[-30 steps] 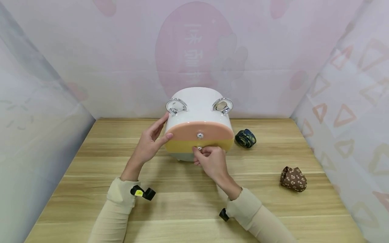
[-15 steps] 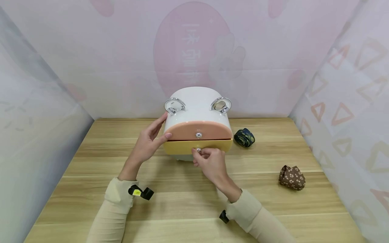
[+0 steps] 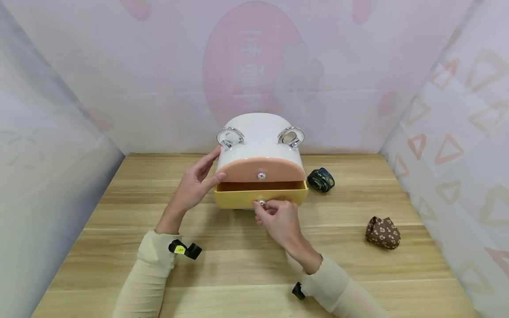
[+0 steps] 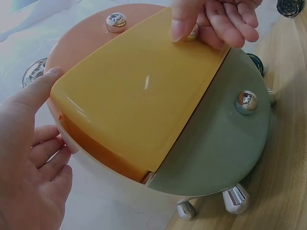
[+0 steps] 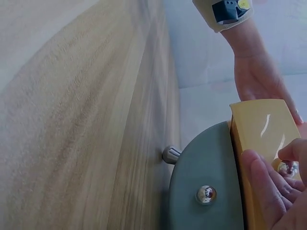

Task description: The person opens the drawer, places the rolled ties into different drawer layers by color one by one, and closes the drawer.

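A white rounded storage box [image 3: 258,128] with chrome feet has stacked orange, yellow and green drawers. The yellow drawer [image 3: 238,199] stands partly pulled out, showing a dark gap beneath the orange drawer [image 3: 246,170]. My right hand [image 3: 282,223] pinches the yellow drawer's silver knob [image 3: 261,203] between thumb and fingers. On the box's left side rests my left hand [image 3: 188,190], its thumb at the orange front's edge and its fingers along the white wall. The left wrist view shows the green drawer [image 4: 225,115] flush below. The drawer's inside is mostly hidden.
Two round chrome-framed pieces [image 3: 231,138] stick up from the box. Right of it lies a rolled dark patterned necktie [image 3: 321,180]. A rolled brown flowered cloth [image 3: 383,232] sits farther right on the wooden table [image 3: 238,274]. Fabric walls enclose the back and sides.
The yellow drawer has slid out toward me from its closed position, drawn by my right hand on the knob. My left hand has stayed against the box.
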{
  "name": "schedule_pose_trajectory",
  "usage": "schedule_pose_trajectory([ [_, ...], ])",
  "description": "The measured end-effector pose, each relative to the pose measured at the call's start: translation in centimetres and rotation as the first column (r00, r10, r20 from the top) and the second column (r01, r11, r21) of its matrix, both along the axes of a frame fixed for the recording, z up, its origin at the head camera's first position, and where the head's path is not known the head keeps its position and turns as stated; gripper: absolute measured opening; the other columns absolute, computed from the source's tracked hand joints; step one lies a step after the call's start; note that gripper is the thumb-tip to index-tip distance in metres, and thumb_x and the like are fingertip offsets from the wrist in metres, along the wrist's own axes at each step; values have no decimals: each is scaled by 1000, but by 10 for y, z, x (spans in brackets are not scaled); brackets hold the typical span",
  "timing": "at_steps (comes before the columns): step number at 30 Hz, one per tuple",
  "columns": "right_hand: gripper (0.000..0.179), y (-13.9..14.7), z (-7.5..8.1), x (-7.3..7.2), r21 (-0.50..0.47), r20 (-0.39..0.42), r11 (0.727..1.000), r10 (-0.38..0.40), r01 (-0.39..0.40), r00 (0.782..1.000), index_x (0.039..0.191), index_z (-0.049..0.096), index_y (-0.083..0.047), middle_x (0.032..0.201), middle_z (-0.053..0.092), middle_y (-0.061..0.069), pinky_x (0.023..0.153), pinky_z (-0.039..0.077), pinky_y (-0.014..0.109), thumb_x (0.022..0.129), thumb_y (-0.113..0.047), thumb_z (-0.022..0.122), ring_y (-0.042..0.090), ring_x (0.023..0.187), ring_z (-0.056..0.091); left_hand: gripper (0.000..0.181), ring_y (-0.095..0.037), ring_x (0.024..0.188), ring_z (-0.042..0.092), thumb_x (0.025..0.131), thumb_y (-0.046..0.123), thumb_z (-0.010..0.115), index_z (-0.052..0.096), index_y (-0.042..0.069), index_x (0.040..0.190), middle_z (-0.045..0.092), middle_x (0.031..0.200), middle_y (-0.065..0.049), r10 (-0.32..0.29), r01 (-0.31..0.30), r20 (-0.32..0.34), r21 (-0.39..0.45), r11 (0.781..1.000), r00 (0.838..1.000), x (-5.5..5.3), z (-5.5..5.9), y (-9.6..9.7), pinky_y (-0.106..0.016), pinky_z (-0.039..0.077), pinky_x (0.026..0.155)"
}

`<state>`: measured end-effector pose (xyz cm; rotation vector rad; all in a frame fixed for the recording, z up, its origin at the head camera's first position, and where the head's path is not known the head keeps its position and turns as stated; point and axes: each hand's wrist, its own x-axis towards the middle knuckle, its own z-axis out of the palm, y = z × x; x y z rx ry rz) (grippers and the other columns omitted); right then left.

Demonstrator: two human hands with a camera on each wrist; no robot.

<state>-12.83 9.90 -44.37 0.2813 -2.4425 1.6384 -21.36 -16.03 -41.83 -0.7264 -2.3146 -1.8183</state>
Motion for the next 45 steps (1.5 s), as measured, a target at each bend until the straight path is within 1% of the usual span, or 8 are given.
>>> schedule_pose_trajectory([
  [6, 23, 2, 0, 8, -9, 10, 1000, 6, -6, 1000, 81, 83, -12, 65, 76, -4, 49, 61, 27, 98, -25, 77, 23, 58, 76, 70, -17, 161, 32, 99, 15, 75, 45, 22, 162, 40, 170, 5, 0, 0, 5, -3, 1000, 1000, -1, 0, 1, -19, 28, 129],
  [12, 22, 2, 1, 18, -19, 26, 1000, 15, -15, 1000, 81, 83, -14, 65, 76, -5, 52, 62, 25, 98, -27, 78, 29, 61, 77, 70, -18, 161, 33, 99, 15, 76, 46, 22, 161, 42, 170, 4, 1, -1, 6, 1, 1000, 1000, -1, 0, 1, -19, 29, 129],
  [21, 24, 3, 0, 35, 7, 56, 1000, 10, -10, 998, 75, 81, -19, 63, 74, -9, 48, 60, 26, 97, -27, 80, 24, 58, 76, 69, -16, 160, 33, 99, 16, 76, 46, 24, 161, 42, 169, 6, 13, -13, 16, -8, 1000, 1000, 0, -2, 0, -20, 29, 129],
  [30, 24, 4, 0, 46, 30, 46, 1000, 5, -7, 999, 72, 79, -22, 61, 73, -11, 46, 57, 24, 96, -26, 80, 19, 56, 75, 69, -17, 161, 33, 99, 15, 76, 46, 22, 161, 42, 169, 5, 6, -6, 13, 2, 1000, 1000, 1, -2, 0, -20, 28, 130],
  [36, 24, 4, 1, 52, 33, 65, 999, 8, -10, 998, 72, 79, -23, 63, 75, -3, 45, 55, 21, 96, -26, 81, 20, 57, 76, 69, -17, 161, 33, 99, 15, 75, 46, 22, 161, 42, 169, 5, 3, -3, 13, 7, 1000, 1000, 1, -1, 0, -20, 28, 130],
  [42, 24, 4, 1, 56, 74, 35, 997, 17, -19, 999, 72, 78, -24, 63, 75, -5, 41, 51, 19, 96, -28, 80, 1, 54, 70, 69, -17, 161, 33, 99, 14, 75, 45, 22, 161, 42, 169, 4, 5, -5, 9, 3, 1000, 1000, 0, -1, 0, -20, 28, 130],
  [43, 24, 4, 1, 57, 77, 29, 997, 18, -20, 999, 72, 78, -24, 63, 75, -6, 40, 51, 19, 96, -28, 80, -1, 54, 69, 69, -17, 161, 32, 99, 14, 75, 45, 22, 161, 42, 169, 4, 4, -4, 9, 4, 1000, 1000, 0, -1, 0, -21, 28, 130],
  [45, 24, 5, 0, 58, 76, 14, 997, 21, -22, 1000, 72, 78, -23, 63, 75, -8, 40, 50, 18, 96, -28, 81, 3, 54, 70, 69, -18, 161, 32, 99, 14, 75, 45, 22, 161, 42, 169, 4, 3, -3, 9, 1, 1000, 1000, -1, -1, 0, -22, 28, 131],
])
